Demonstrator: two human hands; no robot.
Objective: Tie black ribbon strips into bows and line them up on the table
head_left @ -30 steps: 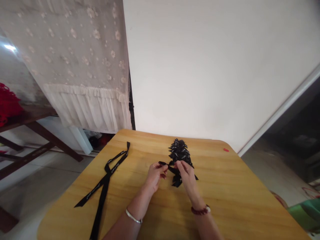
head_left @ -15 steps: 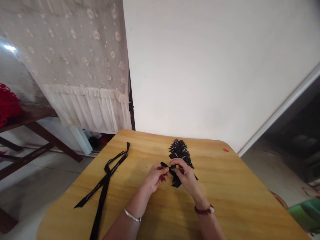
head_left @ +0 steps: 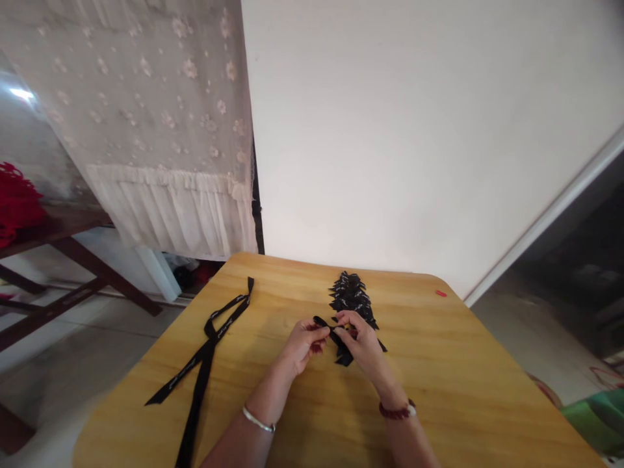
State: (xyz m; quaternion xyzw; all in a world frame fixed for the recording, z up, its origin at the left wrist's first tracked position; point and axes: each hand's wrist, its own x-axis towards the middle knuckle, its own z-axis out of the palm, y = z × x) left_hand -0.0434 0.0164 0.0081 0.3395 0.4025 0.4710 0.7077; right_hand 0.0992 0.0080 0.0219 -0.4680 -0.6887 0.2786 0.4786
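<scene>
Between my two hands is a black ribbon bow [head_left: 320,321], held just over the table. My left hand [head_left: 303,343] pinches its left loop between thumb and fingers. On the other side my right hand [head_left: 359,339] grips it near the middle, its fingers covering much of the ribbon. A black tail end [head_left: 344,355] hangs below the fingers. Just beyond lies a row of black bows with white print [head_left: 350,291], overlapping one another. Off to the left, a long black printed ribbon [head_left: 208,344] lies folded and crossed over itself.
The wooden table [head_left: 429,377] meets a white wall [head_left: 390,130] at the back. A small red piece [head_left: 441,293] lies near the far right corner. A lace curtain [head_left: 170,130] hangs at left, beside a dark wooden stand [head_left: 73,227] bearing a red heap [head_left: 17,201].
My right thumb and fingers have shifted slightly left and closed in on the middle of the bow. My left hand has stayed in place.
</scene>
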